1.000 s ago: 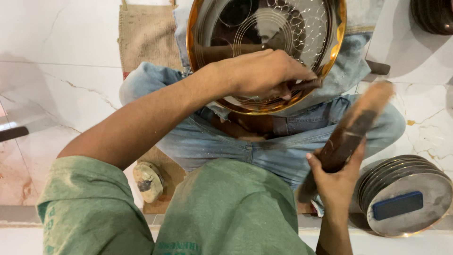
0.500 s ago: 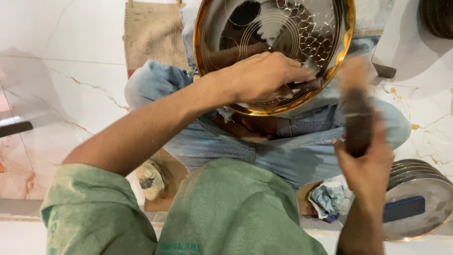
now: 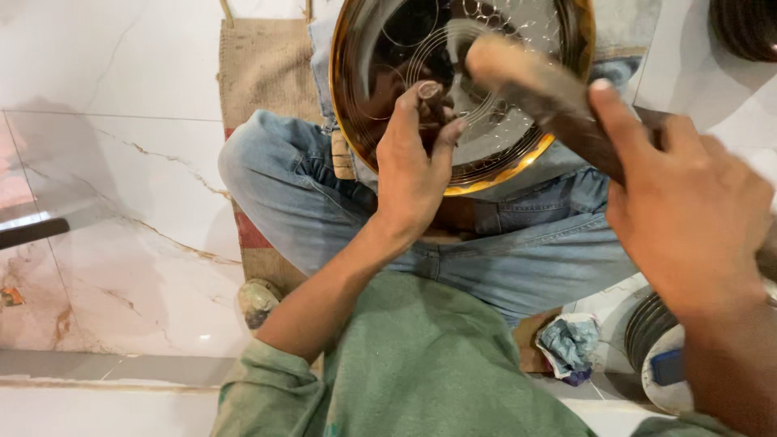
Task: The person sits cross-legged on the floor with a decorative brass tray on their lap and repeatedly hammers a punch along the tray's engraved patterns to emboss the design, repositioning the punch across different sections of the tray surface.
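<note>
The left hand (image 3: 413, 166) reaches out over the lap and is clenched around a short dark punch tool (image 3: 430, 93), whose rounded upper end sticks up between thumb and fingers; its lower end meets the inner face of a round metal plate (image 3: 518, 154). The right hand (image 3: 688, 210) is clenched around the dark handle of a wooden mallet (image 3: 534, 85), raised close to the camera at the right; the mallet's pale, blurred head hangs over the plate, just beside the top of the punch tool, and whether the two touch cannot be told.

The plate lies tilted on the person's lap, over crossed legs in blue jeans (image 3: 518, 259). Its centre is shiny and mirror-like, with engraved concentric rings and a band of small circular patterns, and its rim is golden. The left hand's heel rests at the plate's near edge.

The person wears a green shirt (image 3: 421, 364) and sits on a burlap mat (image 3: 267, 65) with a red stripe, spread on a white marble floor (image 3: 121, 202) with brownish veins. At the lower right a stack of round metal plates (image 3: 655, 340) sits on the floor, with a crumpled bluish cloth (image 3: 571, 344) just beside it. A small roundish lump (image 3: 257, 299) lies at the mat's edge near the left elbow. Another dark round stack (image 3: 749, 24) shows at the top right corner.
</note>
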